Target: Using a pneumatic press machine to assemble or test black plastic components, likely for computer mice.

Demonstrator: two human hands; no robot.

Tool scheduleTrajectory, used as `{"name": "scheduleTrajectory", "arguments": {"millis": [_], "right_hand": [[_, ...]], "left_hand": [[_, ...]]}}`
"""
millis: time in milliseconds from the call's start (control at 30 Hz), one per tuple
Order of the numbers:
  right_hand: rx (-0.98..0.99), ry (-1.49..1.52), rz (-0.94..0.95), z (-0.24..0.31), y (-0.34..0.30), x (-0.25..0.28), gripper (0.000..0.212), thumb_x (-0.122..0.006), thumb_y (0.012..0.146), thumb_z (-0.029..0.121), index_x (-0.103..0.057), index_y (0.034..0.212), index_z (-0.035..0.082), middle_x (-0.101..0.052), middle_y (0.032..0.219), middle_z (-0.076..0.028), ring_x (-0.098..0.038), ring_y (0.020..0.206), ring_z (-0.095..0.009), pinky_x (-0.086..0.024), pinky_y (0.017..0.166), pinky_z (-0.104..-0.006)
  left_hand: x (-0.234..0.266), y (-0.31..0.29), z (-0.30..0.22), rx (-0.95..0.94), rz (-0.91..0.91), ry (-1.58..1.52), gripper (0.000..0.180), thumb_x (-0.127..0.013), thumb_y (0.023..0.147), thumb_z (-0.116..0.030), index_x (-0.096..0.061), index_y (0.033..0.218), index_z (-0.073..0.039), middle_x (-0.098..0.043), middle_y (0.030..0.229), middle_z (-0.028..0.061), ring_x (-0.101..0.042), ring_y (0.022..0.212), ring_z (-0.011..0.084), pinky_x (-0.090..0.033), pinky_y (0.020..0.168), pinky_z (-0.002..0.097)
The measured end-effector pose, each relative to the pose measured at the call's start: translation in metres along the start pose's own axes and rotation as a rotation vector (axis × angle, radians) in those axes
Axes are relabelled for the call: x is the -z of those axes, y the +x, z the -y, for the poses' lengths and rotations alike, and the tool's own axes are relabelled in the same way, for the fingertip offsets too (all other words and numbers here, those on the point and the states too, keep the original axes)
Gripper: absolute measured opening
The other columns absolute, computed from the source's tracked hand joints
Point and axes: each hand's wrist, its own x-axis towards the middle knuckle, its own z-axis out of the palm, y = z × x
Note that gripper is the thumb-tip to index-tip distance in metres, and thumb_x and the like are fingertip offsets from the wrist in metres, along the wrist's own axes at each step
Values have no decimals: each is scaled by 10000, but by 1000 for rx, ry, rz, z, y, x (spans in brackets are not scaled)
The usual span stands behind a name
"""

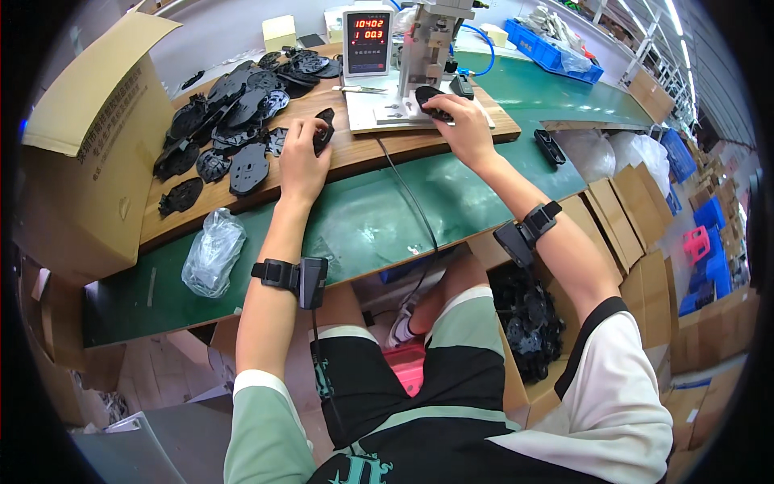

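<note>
My left hand (302, 161) is closed around a black plastic part (325, 129), just above the front of the wooden board (347, 157). My right hand (461, 125) grips a rounded black plastic part (427, 98) by its edge, at the metal base plate (371, 121) beneath the column of a bench press (424, 52). The fingers cover much of both parts. To the left of my left hand lies a heap of flat, rounded black plastic parts (242, 101), some loose ones nearer me. Tweezers (363, 89) rest on the base plate.
A display box with red digits (368, 44) stands beside the press. At left is a tall cardboard box (105, 169), with a clear plastic bag (214, 252) near it. A black part (550, 148) lies on the green table (451, 194). Below right, a carton holds black parts (528, 323).
</note>
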Motion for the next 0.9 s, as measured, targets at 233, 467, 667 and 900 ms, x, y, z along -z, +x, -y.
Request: {"name": "scheduleTrajectory", "arguments": {"millis": [233, 467, 667, 900], "right_hand": [[-141, 279, 191, 0, 11, 9, 380, -691, 803, -30, -685, 1167, 76, -721, 1143, -133, -669, 1110, -350, -545, 942, -427], [-176, -54, 242, 10, 8, 6, 338, -747, 803, 54, -710, 1136, 98, -697, 1150, -96, -643, 1138, -336, -555, 950, -447], [-119, -154, 171, 13, 9, 7, 300, -766, 808, 75, -734, 1105, 102, -710, 1118, -70, -658, 1088, -299, -561, 921, -438], [-88, -92, 179, 4, 10, 7, 307, -772, 798, 81, -747, 1104, 89, -736, 1097, -80, -661, 1110, -297, -560, 937, -429]], "left_hand": [[1, -1, 1, -16, 67, 4, 345, -751, 817, -31, -666, 1150, -62, -649, 1127, 150, -623, 1114, 391, -511, 963, 468], [2, -2, 3, -39, 116, 12, 332, -751, 821, -36, -676, 1145, -50, -680, 1144, 163, -621, 1142, 377, -494, 1000, 451], [0, 0, 1, -34, 144, -4, 331, -736, 833, -32, -670, 1158, -33, -710, 1142, 174, -628, 1146, 375, -494, 1008, 448], [0, -1, 1, 5, 149, -23, 357, -733, 836, -32, -667, 1187, -33, -724, 1121, 179, -647, 1138, 366, -511, 991, 442]]}}
